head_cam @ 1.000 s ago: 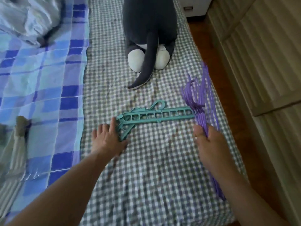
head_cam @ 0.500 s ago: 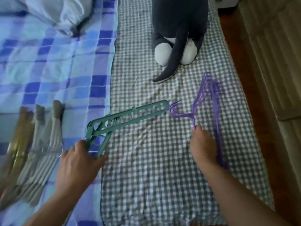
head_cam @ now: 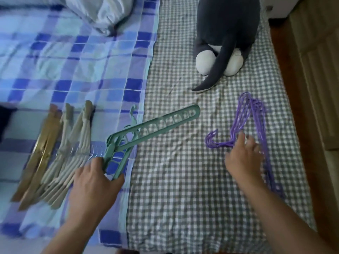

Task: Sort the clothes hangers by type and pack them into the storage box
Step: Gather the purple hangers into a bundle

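A: What does the left hand (head_cam: pixel 93 178) have?

B: Its grip is closed round the near end of the green hangers (head_cam: pixel 152 128), thumb on one side and fingers curled on the other. From that grip the long slotted bar runs up and away to the right, crossing from the blue plaid blanket (head_cam: pixel 64 61) onto the grey checked sheet (head_cam: pixel 174 180). The hook end sticks up just beyond the grip.

A: And the right hand (head_cam: pixel 244 156)?

B: It is on the purple hangers (head_cam: pixel 256 125), fingers bent over the bundle near the neck. The picture is blurred there, so I think the grip is closed on them, but I cannot tell how firmly. The purple hooks lie just left of the fingers; the shoulders fan out above the grip and run down along its right side.

A: Anything else already laid out?

B: Left of the left hand's grip, touching or nearly so, a row of beige hangers (head_cam: pixel 73 149) lies on the blanket. Further left, beside them, are the golden-brown hangers (head_cam: pixel 39 158).

A: And beyond the hands?

B: A dark grey plush toy (head_cam: pixel 227 33) with white feet sits on the sheet, well above both grips. A pale crumpled quilt (head_cam: pixel 108 13) lies at the far end of the blanket.
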`<state>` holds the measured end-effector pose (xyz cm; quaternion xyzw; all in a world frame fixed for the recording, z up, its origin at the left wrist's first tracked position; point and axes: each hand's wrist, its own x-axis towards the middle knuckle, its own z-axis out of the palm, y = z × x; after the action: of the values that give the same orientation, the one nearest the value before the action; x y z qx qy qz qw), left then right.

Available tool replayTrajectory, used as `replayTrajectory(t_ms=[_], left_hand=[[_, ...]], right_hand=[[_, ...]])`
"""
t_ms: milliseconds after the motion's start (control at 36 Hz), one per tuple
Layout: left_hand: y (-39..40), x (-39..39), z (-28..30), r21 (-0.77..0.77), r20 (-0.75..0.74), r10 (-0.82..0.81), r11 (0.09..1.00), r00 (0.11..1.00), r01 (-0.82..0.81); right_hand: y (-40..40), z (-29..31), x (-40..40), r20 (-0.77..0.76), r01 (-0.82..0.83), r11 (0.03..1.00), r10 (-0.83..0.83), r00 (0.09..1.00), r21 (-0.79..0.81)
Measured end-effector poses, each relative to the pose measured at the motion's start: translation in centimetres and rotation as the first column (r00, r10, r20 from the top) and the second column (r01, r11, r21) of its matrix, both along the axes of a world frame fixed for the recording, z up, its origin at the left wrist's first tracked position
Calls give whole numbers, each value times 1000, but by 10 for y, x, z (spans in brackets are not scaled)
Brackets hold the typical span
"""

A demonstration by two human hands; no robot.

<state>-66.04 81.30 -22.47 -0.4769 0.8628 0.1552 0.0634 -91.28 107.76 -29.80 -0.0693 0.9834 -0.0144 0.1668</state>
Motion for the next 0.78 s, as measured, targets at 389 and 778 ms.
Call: replayTrajectory(t_ms=[389,778], left_hand=[[-2,13,20,117,-214,-4,993,977,30],[-37,-86,38,215,-304,233,961,924,-172]], right_hand=[[-84,56,-11,122,-589,687,689,714,-426],[-125,112,6,372,99,768,190,909,-633]])
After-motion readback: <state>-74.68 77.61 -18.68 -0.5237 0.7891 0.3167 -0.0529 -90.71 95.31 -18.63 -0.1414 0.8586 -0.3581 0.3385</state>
